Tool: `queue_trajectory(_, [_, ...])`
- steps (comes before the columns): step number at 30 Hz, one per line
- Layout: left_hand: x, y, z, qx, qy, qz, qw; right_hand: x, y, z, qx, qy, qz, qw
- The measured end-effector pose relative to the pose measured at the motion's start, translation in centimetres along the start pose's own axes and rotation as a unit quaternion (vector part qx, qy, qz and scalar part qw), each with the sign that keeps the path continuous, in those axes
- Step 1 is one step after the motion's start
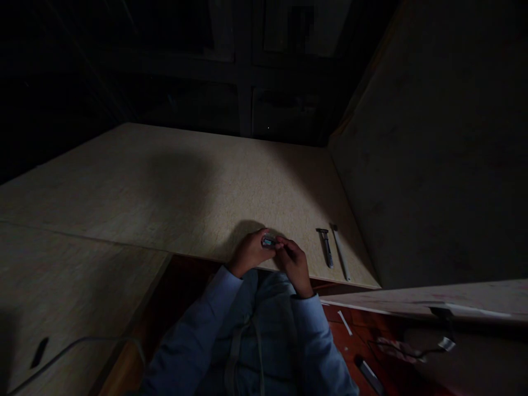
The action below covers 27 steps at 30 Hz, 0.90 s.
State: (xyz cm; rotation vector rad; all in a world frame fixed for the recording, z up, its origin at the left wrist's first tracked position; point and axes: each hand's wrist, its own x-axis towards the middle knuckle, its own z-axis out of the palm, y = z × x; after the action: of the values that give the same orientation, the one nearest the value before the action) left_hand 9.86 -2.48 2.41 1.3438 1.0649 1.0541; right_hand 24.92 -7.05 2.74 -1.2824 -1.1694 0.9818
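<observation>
Just above the table's near edge, my left hand (249,253) is closed around a small clear case (269,242) with a dark face and teal marks. Thumb and fingers of my right hand (293,259) pinch together at the right end of this case. What exactly the right fingertips grip there is too small and dim to make out. To the right of my hands a dark razor (326,248) lies on the tabletop, its head pointing away from me. Beside it rests a toothbrush (341,254) with a pale handle and dark head.
The pale speckled table (231,181) meets an upright panel (437,154) on the right. At lower left, a cable (82,340) and a small black object (39,352) are on another surface. On the reddish floor lie a white strip (345,323) and a dark elongated object (368,374).
</observation>
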Motion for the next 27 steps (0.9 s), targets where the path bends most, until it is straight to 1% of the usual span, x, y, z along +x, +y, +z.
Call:
queue_trajectory(2, [0.1, 0.9, -0.6, 0.096, 0.015, 0.06, 0.993, 0.0, 0.0, 0.0, 0.006, 0.003, 0.008, 1.0])
queue_trajectory(4, [0.2, 1.7, -1.3, 0.213, 0.017, 0.114, 0.97, -0.1, 0.0, 0.0, 0.013, 0.006, 0.017, 1.0])
queue_trajectory(5, [0.3, 2.0, -1.7, 0.267, 0.01, 0.127, 0.955, -0.1, 0.0, -0.1, 0.017, 0.008, 0.02, 1.0])
queue_trajectory(7, [0.4, 2.2, -2.5, 0.357, -0.009, 0.133, 0.924, -0.1, 0.0, -0.1, 0.021, 0.008, 0.025, 0.999])
queue_trajectory(9, [0.5, 1.9, -3.4, 0.423, -0.028, 0.127, 0.897, -0.2, -0.1, -0.1, 0.018, 0.006, 0.027, 0.999])
queue_trajectory(11, [0.6, 1.6, -4.3, 0.465, -0.043, 0.126, 0.875, -0.2, -0.1, -0.2, 0.008, -0.001, 0.025, 1.0])
queue_trajectory(13, [0.4, 1.2, -5.1, 0.487, -0.052, 0.127, 0.863, -0.2, -0.1, -0.3, -0.001, -0.008, 0.022, 1.0])
queue_trajectory(17, [0.0, 0.9, -6.0, 0.495, -0.051, 0.121, 0.859, -0.2, 0.2, -0.4, -0.007, -0.018, 0.015, 1.0])
queue_trajectory(20, [-0.1, 0.5, -6.4, 0.483, -0.038, 0.125, 0.866, -0.2, 0.5, -0.5, -0.013, -0.03, 0.002, 0.999])
queue_trajectory(23, [0.0, -0.1, -6.9, 0.445, -0.018, 0.149, 0.883, -0.3, 0.6, -0.6, -0.022, -0.043, -0.01, 0.999])
queue_trajectory(25, [0.1, -0.5, -7.2, 0.421, -0.019, 0.175, 0.89, -0.3, 0.6, -0.6, -0.031, -0.045, -0.012, 0.998])
queue_trajectory(27, [0.2, -0.7, -7.3, 0.408, -0.028, 0.198, 0.891, -0.4, 0.5, -0.6, -0.039, -0.046, -0.015, 0.998])
